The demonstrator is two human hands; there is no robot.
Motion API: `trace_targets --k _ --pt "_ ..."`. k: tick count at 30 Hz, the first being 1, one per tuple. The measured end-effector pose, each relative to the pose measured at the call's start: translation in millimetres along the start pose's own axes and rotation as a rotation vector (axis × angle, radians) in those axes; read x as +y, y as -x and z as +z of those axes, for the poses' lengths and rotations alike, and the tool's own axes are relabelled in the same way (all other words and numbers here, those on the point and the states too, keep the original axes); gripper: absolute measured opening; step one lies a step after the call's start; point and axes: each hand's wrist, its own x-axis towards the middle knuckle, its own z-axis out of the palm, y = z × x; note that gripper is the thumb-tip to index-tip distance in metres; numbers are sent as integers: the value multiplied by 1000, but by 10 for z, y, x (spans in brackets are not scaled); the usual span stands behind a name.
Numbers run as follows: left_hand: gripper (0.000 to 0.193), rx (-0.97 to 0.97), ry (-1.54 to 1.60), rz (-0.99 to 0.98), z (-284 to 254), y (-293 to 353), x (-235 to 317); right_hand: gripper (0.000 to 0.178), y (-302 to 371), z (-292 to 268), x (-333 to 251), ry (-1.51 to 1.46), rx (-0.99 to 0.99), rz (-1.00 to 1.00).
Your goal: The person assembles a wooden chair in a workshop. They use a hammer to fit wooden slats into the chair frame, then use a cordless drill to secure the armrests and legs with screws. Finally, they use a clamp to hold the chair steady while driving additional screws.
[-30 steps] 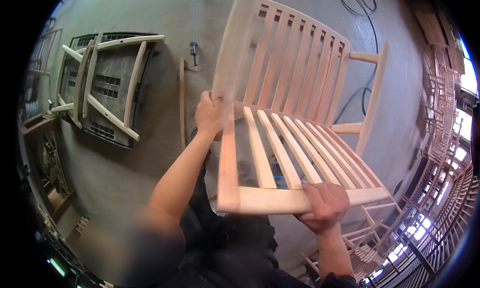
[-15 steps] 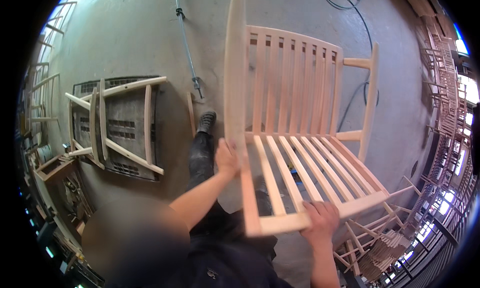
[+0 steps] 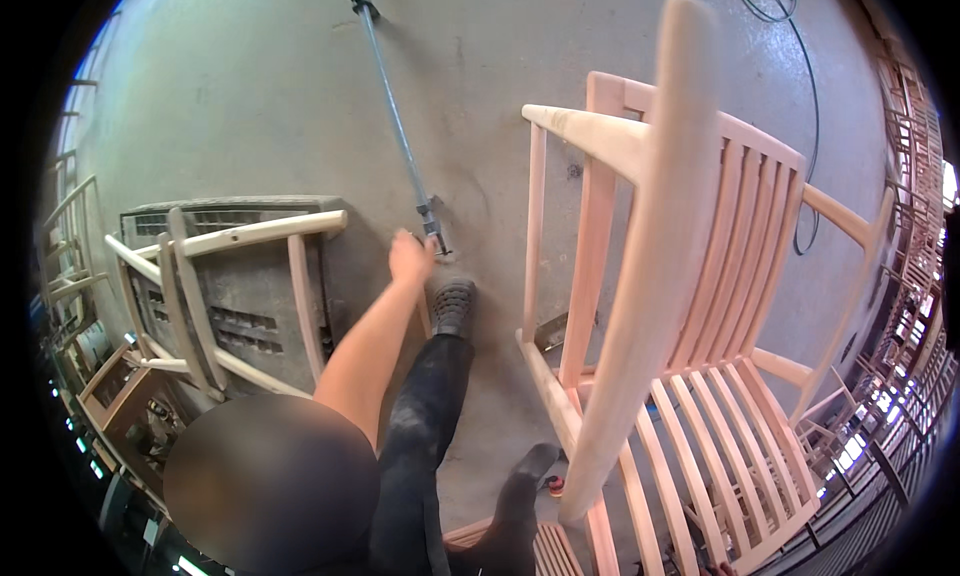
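Observation:
My left hand (image 3: 411, 260) reaches down to the lower end of a long metal bar clamp (image 3: 398, 126) on the floor. Its fingers are blurred and right beside the clamp's end, so I cannot tell whether they grip it. A pale wooden armchair (image 3: 690, 416) with a slatted seat and back fills the right side, one armrest (image 3: 640, 266) rising close in front of me. Only a small, dark reddish patch that may be my right hand (image 3: 718, 569) shows by the chair's front rail at the lower edge; its fingers are hidden.
Wooden frame parts (image 3: 230, 234) lie on a dark slotted panel (image 3: 250, 326) at left. My shoe (image 3: 455, 306) is beside a thin wood strip (image 3: 424, 314). Another slatted wooden piece (image 3: 555, 550) is at the lower edge. A hose (image 3: 815, 126) curls at upper right; stacked chairs line the far right.
My left hand has left the chair's side and gone over to the clamp's end. The chair has shifted right and turned, and its near armrest now shows beneath. My right hand has dropped almost out of view.

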Motion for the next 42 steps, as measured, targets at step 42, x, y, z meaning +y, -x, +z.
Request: trace_targets --k 42 --pt "12 -505 321 629 -5114 3751 2011 13 526 476 153 -120 483 236"
